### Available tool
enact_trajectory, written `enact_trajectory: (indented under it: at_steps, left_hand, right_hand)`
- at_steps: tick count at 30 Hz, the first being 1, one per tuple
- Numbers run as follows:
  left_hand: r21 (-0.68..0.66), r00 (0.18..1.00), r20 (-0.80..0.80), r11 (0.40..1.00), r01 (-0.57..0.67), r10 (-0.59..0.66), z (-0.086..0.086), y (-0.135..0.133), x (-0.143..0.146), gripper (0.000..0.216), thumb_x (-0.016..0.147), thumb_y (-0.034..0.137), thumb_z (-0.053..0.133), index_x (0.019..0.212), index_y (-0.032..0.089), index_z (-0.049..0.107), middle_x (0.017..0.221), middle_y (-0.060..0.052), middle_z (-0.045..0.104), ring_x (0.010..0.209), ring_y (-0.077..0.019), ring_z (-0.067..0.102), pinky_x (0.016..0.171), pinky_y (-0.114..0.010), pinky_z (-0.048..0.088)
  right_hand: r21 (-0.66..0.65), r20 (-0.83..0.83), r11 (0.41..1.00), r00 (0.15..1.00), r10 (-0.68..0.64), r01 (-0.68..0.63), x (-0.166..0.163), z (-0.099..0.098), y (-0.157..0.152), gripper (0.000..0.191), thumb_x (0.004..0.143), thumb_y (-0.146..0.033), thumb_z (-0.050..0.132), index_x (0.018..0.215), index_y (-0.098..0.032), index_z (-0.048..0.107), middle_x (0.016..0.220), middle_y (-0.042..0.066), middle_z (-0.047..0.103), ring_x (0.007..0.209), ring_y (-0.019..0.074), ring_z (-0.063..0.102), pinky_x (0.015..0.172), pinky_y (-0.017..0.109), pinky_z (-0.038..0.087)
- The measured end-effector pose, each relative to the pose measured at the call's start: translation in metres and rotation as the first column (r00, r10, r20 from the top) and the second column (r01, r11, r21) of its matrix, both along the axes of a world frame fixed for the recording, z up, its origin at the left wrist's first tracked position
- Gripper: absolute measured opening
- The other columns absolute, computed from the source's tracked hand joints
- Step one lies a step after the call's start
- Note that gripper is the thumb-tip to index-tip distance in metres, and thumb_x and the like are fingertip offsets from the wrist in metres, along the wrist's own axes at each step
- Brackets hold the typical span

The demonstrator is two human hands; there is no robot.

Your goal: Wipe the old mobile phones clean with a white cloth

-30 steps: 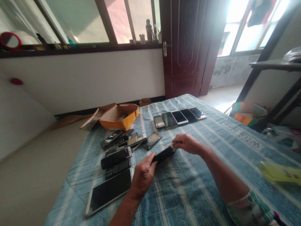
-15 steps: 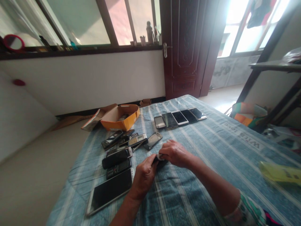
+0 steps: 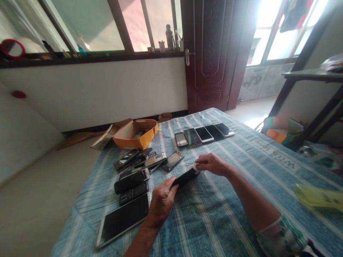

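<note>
My left hand (image 3: 162,201) grips the near end of a black phone (image 3: 186,177) held just above the blue striped cloth (image 3: 219,210). At the phone's far end my right hand (image 3: 213,164) is closed on a small white wad (image 3: 195,166) pressed against the phone. A heap of old phones (image 3: 138,164) lies to the left of my hands. A large dark tablet (image 3: 123,219) rests at the near left. Beyond my hands a row of several phones (image 3: 203,135) lies side by side, screens up.
An open orange cardboard box (image 3: 135,134) sits at the far left corner of the cloth. A yellow-green packet (image 3: 318,196) lies at the right edge. A dark wooden door (image 3: 211,53) stands behind, with a metal frame (image 3: 311,75) and bags at the right.
My right hand slid with the white wad from the phone's near end, beside my left hand, back out to its far end. The left hand stayed in place.
</note>
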State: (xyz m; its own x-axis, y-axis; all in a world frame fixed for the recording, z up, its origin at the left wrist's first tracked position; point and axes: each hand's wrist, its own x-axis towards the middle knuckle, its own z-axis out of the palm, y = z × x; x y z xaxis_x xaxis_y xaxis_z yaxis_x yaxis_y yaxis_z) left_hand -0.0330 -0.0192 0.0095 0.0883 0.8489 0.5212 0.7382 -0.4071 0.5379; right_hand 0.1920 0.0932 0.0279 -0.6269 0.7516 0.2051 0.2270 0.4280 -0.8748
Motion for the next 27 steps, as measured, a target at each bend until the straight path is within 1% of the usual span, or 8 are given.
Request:
enact_trajectory:
  at_steps: [4, 7, 10, 14, 18, 21, 24, 27]
  left_hand:
    - [-0.049, 0.996, 0.078, 0.998, -0.04, 0.044, -0.001, -0.002, -0.002, 0.021, 0.084, 0.027, 0.053, 0.094, 0.016, 0.068, 0.085, -0.005, 0.072, 0.077, -0.0186, 0.069, 0.07, -0.025, 0.053]
    - [-0.139, 0.981, 0.158, 0.986, -0.095, 0.116, -0.002, -0.002, -0.003, 0.023, 0.082, 0.03, 0.056, 0.094, 0.016, 0.068, 0.083, -0.004, 0.072, 0.076, -0.0194, 0.068, 0.072, -0.027, 0.053]
    - [-0.226, 0.947, 0.263, 0.966, -0.125, 0.184, -0.005, -0.001, -0.003, 0.025, 0.079, 0.033, 0.058, 0.094, 0.016, 0.069, 0.086, -0.003, 0.072, 0.08, -0.0205, 0.067, 0.076, -0.028, 0.052]
    - [-0.306, 0.882, 0.411, 0.946, -0.105, 0.231, -0.009, 0.001, -0.002, 0.027, 0.075, 0.036, 0.062, 0.094, 0.017, 0.07, 0.086, -0.002, 0.071, 0.082, -0.0205, 0.066, 0.077, -0.027, 0.051]
    - [-0.365, 0.798, 0.539, 0.929, -0.066, 0.269, -0.01, 0.001, 0.001, 0.028, 0.071, 0.036, 0.067, 0.092, 0.017, 0.07, 0.08, -0.001, 0.07, 0.073, -0.0182, 0.065, 0.067, -0.025, 0.052]
    - [-0.391, 0.703, 0.646, 0.92, -0.03, 0.298, -0.008, 0.001, 0.005, 0.029, 0.067, 0.035, 0.07, 0.09, 0.017, 0.071, 0.078, 0.0, 0.07, 0.071, -0.0177, 0.064, 0.062, -0.023, 0.053]
    - [-0.408, 0.621, 0.718, 0.913, 0.007, 0.315, -0.005, 0.0, 0.01, 0.033, 0.065, 0.035, 0.073, 0.091, 0.015, 0.07, 0.078, -0.001, 0.07, 0.069, -0.0177, 0.064, 0.061, -0.025, 0.054]
    - [-0.411, 0.578, 0.754, 0.911, 0.044, 0.312, -0.005, 0.0, 0.012, 0.033, 0.064, 0.034, 0.073, 0.091, 0.015, 0.069, 0.079, -0.002, 0.07, 0.069, -0.0177, 0.064, 0.063, -0.026, 0.055]
  right_hand:
    - [-0.161, -0.16, 0.986, 0.985, -0.063, 0.037, 0.0, -0.009, 0.002, 0.024, 0.073, -0.036, 0.065, 0.079, -0.013, 0.071, 0.066, -0.001, 0.06, 0.062, 0.0107, 0.052, 0.06, 0.024, 0.039]
    - [-0.285, -0.276, 0.958, 0.956, -0.102, 0.02, -0.003, -0.016, 0.001, 0.031, 0.071, -0.041, 0.068, 0.083, -0.013, 0.072, 0.068, 0.001, 0.063, 0.063, 0.0117, 0.055, 0.063, 0.025, 0.041]
    - [-0.373, -0.342, 0.928, 0.929, -0.14, 0.003, -0.007, -0.02, -0.001, 0.033, 0.07, -0.041, 0.07, 0.088, -0.013, 0.072, 0.07, 0.002, 0.066, 0.062, 0.0116, 0.056, 0.061, 0.025, 0.042]
    - [-0.406, -0.401, 0.914, 0.901, -0.164, -0.014, -0.012, -0.02, -0.003, 0.032, 0.069, -0.041, 0.071, 0.085, -0.013, 0.072, 0.065, 0.001, 0.065, 0.058, 0.0106, 0.055, 0.057, 0.024, 0.042]
    - [-0.42, -0.452, 0.905, 0.879, -0.154, -0.058, -0.015, -0.02, -0.004, 0.032, 0.069, -0.042, 0.071, 0.081, -0.012, 0.07, 0.063, 0.001, 0.064, 0.055, 0.0107, 0.056, 0.054, 0.023, 0.042]
    - [-0.452, -0.474, 0.888, 0.866, -0.159, -0.085, -0.016, -0.022, -0.005, 0.034, 0.07, -0.043, 0.07, 0.082, -0.011, 0.068, 0.062, 0.002, 0.064, 0.053, 0.0112, 0.057, 0.051, 0.022, 0.04]
    - [-0.475, -0.503, 0.871, 0.852, -0.148, -0.13, -0.018, -0.022, -0.007, 0.035, 0.074, -0.045, 0.067, 0.084, -0.011, 0.066, 0.061, 0.004, 0.065, 0.052, 0.0132, 0.059, 0.048, 0.023, 0.039]
    - [-0.484, -0.551, 0.864, 0.815, -0.181, -0.136, -0.022, -0.018, -0.009, 0.034, 0.072, -0.044, 0.069, 0.083, -0.012, 0.065, 0.061, 0.002, 0.063, 0.051, 0.0118, 0.057, 0.047, 0.022, 0.037]
